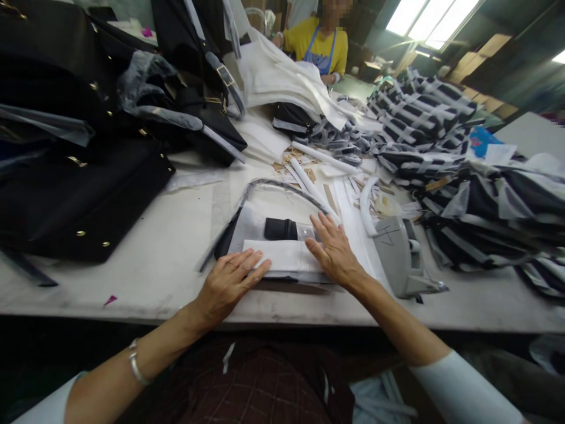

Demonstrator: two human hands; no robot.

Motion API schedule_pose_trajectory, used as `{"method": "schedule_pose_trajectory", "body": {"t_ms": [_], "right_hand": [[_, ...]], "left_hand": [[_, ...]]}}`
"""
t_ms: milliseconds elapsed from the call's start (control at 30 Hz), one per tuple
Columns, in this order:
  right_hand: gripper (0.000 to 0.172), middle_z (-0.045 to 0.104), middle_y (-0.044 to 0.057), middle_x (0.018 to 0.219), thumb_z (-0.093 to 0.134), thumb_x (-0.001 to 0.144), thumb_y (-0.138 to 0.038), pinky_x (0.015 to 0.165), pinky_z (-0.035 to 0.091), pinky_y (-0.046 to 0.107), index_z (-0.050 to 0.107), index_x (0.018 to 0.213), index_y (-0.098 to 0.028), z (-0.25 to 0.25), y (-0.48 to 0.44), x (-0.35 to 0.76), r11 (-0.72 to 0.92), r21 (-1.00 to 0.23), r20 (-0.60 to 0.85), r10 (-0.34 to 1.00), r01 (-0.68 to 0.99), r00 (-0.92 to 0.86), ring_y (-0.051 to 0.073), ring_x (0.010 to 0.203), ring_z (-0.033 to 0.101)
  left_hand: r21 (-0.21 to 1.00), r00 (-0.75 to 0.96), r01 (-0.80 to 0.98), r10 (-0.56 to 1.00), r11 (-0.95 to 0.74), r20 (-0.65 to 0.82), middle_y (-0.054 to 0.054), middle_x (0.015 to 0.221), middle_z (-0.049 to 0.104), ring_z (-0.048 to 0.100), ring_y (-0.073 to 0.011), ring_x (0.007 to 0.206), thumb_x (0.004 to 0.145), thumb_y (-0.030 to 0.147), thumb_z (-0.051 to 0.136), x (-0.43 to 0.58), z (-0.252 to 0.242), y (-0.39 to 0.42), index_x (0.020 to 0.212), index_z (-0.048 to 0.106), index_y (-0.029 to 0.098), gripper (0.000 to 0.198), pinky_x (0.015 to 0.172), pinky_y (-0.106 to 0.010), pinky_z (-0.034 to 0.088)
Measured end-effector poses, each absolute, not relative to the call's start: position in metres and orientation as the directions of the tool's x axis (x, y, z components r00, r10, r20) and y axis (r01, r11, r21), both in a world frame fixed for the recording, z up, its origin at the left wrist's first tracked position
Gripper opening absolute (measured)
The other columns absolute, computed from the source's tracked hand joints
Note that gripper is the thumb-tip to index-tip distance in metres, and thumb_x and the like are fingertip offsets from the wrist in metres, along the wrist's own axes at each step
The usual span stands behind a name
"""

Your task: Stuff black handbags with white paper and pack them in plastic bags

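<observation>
One bag lies flat on the tabletop, mid-view, long axis 9-to-3, its handle arching toward 12 o'clock. I see the left hand at 8 and right hand at 3, palms down, neither grip clamped, fingers extended, probably keeping the white strip smooth.

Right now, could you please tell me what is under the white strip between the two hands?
The white strip lies on a handled bag; greyish wrapping shows beyond it, but the part directly beneath is covered.
</observation>
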State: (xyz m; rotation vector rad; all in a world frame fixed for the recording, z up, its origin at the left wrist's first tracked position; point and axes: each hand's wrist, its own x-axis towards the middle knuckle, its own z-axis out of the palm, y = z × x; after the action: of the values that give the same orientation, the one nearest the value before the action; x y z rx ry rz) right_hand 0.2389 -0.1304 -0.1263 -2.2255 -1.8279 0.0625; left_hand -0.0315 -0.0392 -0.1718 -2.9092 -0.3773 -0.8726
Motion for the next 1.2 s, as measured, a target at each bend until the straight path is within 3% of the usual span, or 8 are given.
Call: {"method": "schedule_pose_trajectory", "body": {"t_ms": [100,233,367,533,667,800,1000,1200], "right_hand": [[0.06,0.028,0.01,0.162,0.036,0.102,-0.05,0.121,0.014,0.058,0.034,0.154,-0.02,-0.118,-0.124,0.222,-0.135,-0.169,0.161,0.973,0.976,0.163,0.03,0.152,0.015],[0.057,0.032,0.01,0.16,0.039,0.102,-0.047,0.121,0.016,0.057,0.038,0.152,-0.02,-0.144,-0.123,0.202,-0.123,-0.148,0.108,0.984,0.981,0.14,0.03,0.151,0.021],[0.059,0.031,0.011,0.161,0.039,0.102,-0.048,0.121,0.017,0.058,0.037,0.153,-0.019,-0.154,-0.123,0.206,-0.14,-0.184,0.08,0.984,0.973,0.157,0.031,0.151,0.022],[0.059,0.027,0.009,0.163,0.032,0.103,-0.05,0.121,0.017,0.057,0.035,0.153,-0.021,-0.117,-0.124,0.203,-0.094,-0.261,0.171,0.975,0.961,0.142,0.028,0.152,0.015],[0.059,0.031,0.008,0.161,0.04,0.101,-0.052,0.123,0.011,0.056,0.038,0.152,-0.023,-0.118,-0.13,0.175,0.027,-0.161,0.177,0.984,0.987,0.002,0.028,0.152,0.015],[0.061,0.033,0.01,0.16,0.046,0.099,-0.052,0.122,0.012,0.057,0.041,0.151,-0.021,-0.144,-0.134,0.161,-0.015,-0.104,0.144,0.989,0.994,0.03,0.03,0.15,0.022],[0.063,0.028,0.009,0.162,0.029,0.103,-0.053,0.122,0.018,0.054,0.029,0.155,-0.018,-0.124,-0.135,0.17,0.008,-0.202,0.09,0.996,0.979,0.01,0.026,0.152,0.018],[0.079,0.035,0.012,0.159,0.054,0.092,-0.058,0.122,0.011,0.056,0.031,0.155,-0.015,-0.144,-0.156,0.14,0.066,-0.083,0.181,0.982,0.994,-0.05,0.031,0.152,0.017]], "left_hand": [[-0.004,0.808,0.255,0.211,-0.967,0.551,-0.008,0.133,0.065,0.058,-0.0225,0.125,0.103,0.014,0.036,-0.032,-0.174,-0.04,0.135,0.058,0.02,0.039,0.102,-0.037,0.041],[-0.004,0.804,0.246,0.202,-0.969,0.559,-0.008,0.134,0.064,0.058,-0.0237,0.125,0.103,0.013,0.037,-0.032,-0.177,-0.04,0.135,0.058,0.019,0.039,0.101,-0.039,0.042],[-0.005,0.801,0.253,0.206,-0.967,0.562,-0.007,0.135,0.064,0.058,-0.0235,0.125,0.103,0.013,0.038,-0.032,-0.179,-0.04,0.135,0.058,0.02,0.039,0.1,-0.039,0.042],[0.009,0.786,0.262,0.219,-0.965,0.578,-0.007,0.134,0.065,0.058,-0.0228,0.125,0.103,0.015,0.038,-0.032,-0.18,-0.04,0.135,0.057,0.021,0.038,0.1,-0.038,0.043],[0.011,0.785,0.262,0.219,-0.965,0.579,-0.007,0.134,0.065,0.058,-0.023,0.126,0.103,0.018,0.04,-0.033,-0.182,-0.041,0.135,0.057,0.021,0.036,0.101,-0.038,0.043],[0.004,0.796,0.267,0.223,-0.964,0.563,-0.009,0.134,0.064,0.057,-0.0232,0.127,0.103,0.021,0.044,-0.033,-0.184,-0.042,0.135,0.057,0.02,0.035,0.101,-0.038,0.042],[0.006,0.786,0.276,0.229,-0.961,0.574,-0.008,0.134,0.065,0.058,-0.0228,0.125,0.102,0.02,0.045,-0.032,-0.184,-0.041,0.135,0.057,0.021,0.035,0.099,-0.037,0.043],[0.039,0.791,0.271,0.245,-0.962,0.56,-0.009,0.134,0.064,0.056,-0.0225,0.128,0.102,0.02,0.042,-0.033,-0.187,-0.042,0.135,0.056,0.019,0.036,0.099,-0.037,0.043]]}}
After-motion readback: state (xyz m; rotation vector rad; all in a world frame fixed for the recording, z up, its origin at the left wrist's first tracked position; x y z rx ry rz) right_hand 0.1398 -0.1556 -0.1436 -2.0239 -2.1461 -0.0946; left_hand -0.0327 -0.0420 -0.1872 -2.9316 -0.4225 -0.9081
